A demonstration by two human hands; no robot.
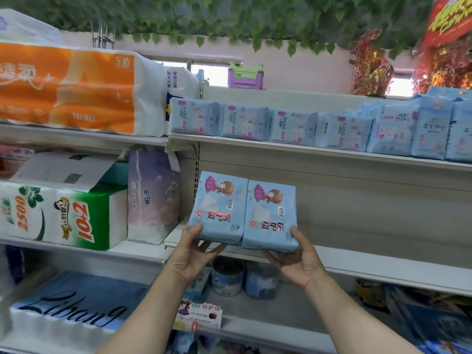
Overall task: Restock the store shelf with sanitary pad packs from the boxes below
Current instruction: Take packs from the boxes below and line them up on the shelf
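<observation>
Two light blue sanitary pad packs with a cartoon girl printed on them are held side by side, upright, just above the front edge of the middle shelf (370, 261). My left hand (192, 254) grips the bottom of the left pack (219, 208), thumb on its face. My right hand (300, 259) grips the bottom of the right pack (270, 218) the same way. The shelf board behind the packs is bare. A row of similar light blue packs (293, 126) stands on the shelf above.
Toilet paper bundles (69, 90) and tissue packs (63, 215) fill the left bay. A purple-white pack (153, 195) stands left of the held packs. Round cans (227, 277) sit on the lower shelf, and an opened pad box (199, 318) lies below my arms.
</observation>
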